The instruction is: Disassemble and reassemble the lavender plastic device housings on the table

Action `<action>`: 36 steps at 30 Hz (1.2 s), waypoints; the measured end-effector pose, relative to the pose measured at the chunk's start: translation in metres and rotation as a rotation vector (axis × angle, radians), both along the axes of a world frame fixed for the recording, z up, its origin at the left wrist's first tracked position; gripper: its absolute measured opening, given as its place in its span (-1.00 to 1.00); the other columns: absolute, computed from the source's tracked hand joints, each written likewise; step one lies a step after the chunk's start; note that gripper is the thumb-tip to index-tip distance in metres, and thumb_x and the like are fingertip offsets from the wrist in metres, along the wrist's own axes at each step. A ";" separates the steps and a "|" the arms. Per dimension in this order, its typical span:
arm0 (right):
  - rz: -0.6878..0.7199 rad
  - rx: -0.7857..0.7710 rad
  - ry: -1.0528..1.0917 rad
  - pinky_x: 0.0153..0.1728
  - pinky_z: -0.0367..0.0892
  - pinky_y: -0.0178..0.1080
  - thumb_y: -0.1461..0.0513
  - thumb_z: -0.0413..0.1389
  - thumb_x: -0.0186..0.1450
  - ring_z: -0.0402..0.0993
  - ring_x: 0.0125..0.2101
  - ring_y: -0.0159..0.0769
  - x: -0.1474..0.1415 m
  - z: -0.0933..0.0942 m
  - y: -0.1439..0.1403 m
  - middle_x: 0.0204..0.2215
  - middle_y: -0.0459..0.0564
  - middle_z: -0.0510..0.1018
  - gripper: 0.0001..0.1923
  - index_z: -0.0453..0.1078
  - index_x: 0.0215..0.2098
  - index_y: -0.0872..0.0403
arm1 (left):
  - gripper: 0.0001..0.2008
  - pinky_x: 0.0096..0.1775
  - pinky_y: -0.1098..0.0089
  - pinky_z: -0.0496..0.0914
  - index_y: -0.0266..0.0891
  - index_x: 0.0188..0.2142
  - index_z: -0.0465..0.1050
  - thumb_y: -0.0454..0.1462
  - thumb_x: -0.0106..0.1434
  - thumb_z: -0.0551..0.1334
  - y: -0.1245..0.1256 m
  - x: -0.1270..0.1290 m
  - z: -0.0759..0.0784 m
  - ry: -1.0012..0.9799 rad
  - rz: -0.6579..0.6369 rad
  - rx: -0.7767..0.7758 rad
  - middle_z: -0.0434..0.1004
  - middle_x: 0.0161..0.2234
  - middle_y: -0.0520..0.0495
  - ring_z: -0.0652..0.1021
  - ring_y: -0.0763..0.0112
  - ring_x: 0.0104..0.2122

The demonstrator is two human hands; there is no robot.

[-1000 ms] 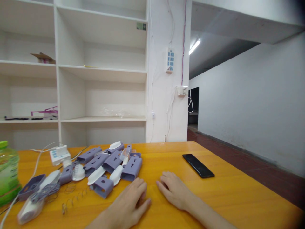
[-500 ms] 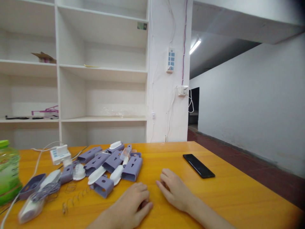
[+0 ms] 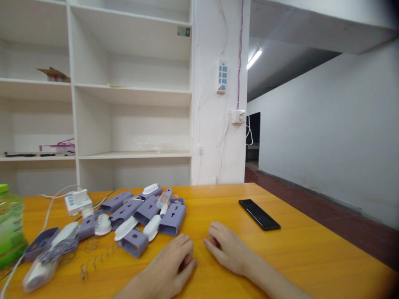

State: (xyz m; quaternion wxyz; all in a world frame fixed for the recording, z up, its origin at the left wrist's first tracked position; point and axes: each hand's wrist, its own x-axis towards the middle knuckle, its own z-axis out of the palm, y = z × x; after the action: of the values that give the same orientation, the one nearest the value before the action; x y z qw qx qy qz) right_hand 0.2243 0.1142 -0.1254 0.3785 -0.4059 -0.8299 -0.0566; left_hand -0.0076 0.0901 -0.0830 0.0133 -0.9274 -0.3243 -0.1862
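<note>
My left hand (image 3: 171, 265) lies palm down on the orange table (image 3: 311, 253), fingers loosely spread and holding nothing. My right hand (image 3: 226, 246) rests beside it, also flat and empty, fingertips a short gap from the left hand. Just beyond the left hand lies a pile of purple plastic shells (image 3: 146, 211) mixed with white curved parts (image 3: 126, 228). One purple shell (image 3: 134, 242) is nearest my left fingers. A thin wire spring (image 3: 96, 261) lies on the table to the left.
A black phone (image 3: 259, 214) lies flat to the right of my hands. A green bottle (image 3: 11, 224) stands at the left edge, near a white power strip (image 3: 77, 201) with cables. White shelving (image 3: 131, 91) and a pillar stand behind the table.
Both hands stay flat in nearly the same place; the left fingers shifted slightly. The view wobbled a little.
</note>
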 end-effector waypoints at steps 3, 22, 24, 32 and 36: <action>0.028 0.000 -0.054 -0.25 0.18 -0.28 0.21 0.02 0.43 0.31 -0.30 -0.32 -0.001 0.000 -0.001 -0.35 -0.10 0.41 -0.75 0.22 -0.42 0.06 | -0.83 -0.12 0.34 0.28 -0.19 -0.38 0.20 -0.30 0.38 0.09 0.002 0.001 0.000 0.023 -0.012 0.008 0.37 -0.27 -0.02 0.37 0.34 -0.23; -0.031 0.065 -0.018 -0.22 0.15 -0.24 0.32 0.03 0.37 0.29 -0.28 -0.31 -0.003 -0.002 0.000 -0.35 -0.09 0.39 -0.79 0.19 -0.44 0.06 | -0.84 -0.10 0.30 0.24 -0.20 -0.36 0.19 -0.29 0.39 0.10 0.002 0.000 -0.001 -0.026 0.026 0.028 0.35 -0.25 -0.01 0.35 0.33 -0.22; -0.045 0.075 -0.018 -0.22 0.15 -0.24 0.32 0.02 0.37 0.29 -0.28 -0.30 -0.003 -0.003 0.001 -0.35 -0.08 0.39 -0.80 0.19 -0.44 0.06 | -0.84 -0.08 0.29 0.23 -0.20 -0.35 0.20 -0.29 0.40 0.08 0.003 0.000 -0.001 -0.030 0.029 0.050 0.35 -0.24 -0.02 0.35 0.33 -0.21; -0.040 0.010 0.001 -0.24 0.17 -0.25 0.31 0.00 0.37 0.30 -0.30 -0.31 -0.005 -0.004 0.002 -0.37 -0.08 0.40 -0.79 0.20 -0.44 0.06 | -0.81 -0.11 0.31 0.25 -0.19 -0.34 0.26 -0.21 0.43 0.08 0.005 -0.001 -0.002 0.001 0.016 0.021 0.37 -0.23 -0.04 0.36 0.31 -0.19; -0.049 0.035 0.004 -0.24 0.14 -0.24 0.28 0.09 0.32 0.29 -0.29 -0.29 -0.007 -0.002 -0.004 -0.35 -0.08 0.40 -0.82 0.20 -0.43 0.05 | -0.82 -0.09 0.29 0.23 -0.19 -0.31 0.27 -0.21 0.44 0.07 0.004 -0.001 -0.003 -0.003 0.024 0.059 0.36 -0.20 -0.05 0.35 0.29 -0.18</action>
State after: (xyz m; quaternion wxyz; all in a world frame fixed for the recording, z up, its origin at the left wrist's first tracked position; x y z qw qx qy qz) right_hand 0.2178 0.1106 -0.1271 0.3858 -0.4195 -0.8179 -0.0794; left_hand -0.0090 0.0942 -0.0859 0.0425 -0.9222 -0.3300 -0.1971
